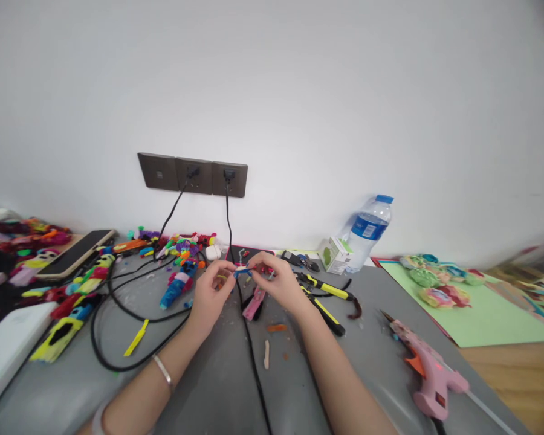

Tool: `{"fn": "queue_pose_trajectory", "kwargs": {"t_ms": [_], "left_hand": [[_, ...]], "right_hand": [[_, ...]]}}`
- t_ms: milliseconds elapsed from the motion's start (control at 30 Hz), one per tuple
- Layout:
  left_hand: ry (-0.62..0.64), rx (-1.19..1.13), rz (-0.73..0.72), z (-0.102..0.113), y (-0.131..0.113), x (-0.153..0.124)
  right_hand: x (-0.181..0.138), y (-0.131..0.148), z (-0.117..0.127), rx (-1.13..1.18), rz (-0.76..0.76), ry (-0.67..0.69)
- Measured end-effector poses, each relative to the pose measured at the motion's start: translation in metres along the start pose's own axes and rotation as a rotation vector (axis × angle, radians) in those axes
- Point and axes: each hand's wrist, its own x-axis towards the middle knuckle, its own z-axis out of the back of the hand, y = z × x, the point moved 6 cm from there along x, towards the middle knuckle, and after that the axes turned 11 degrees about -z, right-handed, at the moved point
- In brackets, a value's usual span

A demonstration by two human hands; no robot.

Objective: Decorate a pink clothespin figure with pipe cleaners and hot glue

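Note:
Between the fingertips of both hands is a short blue pipe cleaner (242,272), held level above the grey table. My left hand (213,290) pinches its left end. At the right end, the fingers of my right hand (274,281) are closed on it. Just below the hands lies a pink fuzzy piece (254,304), partly covered by my right hand. To the left of my left hand rests a blue fuzzy figure (178,284). Yellow-and-black pliers (329,289) lie to the right of my right hand.
A black cable (252,356) runs down the table, with more loops at left. A pink glue gun (430,371) lies at right, near green paper (476,314). A water bottle (369,235) leans on the wall. Phone (78,254) and white box (16,350) are left.

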Motion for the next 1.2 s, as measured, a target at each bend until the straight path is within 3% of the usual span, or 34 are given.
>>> {"fn": "queue_pose_trajectory", "kwargs": {"t_ms": [1200], "left_hand": [[-0.035,-0.067,-0.008,-0.0019,-0.0008,0.0008]], "right_hand": [[-0.0002,-0.0010,-0.0047,0.021,-0.048,0.041]]}}
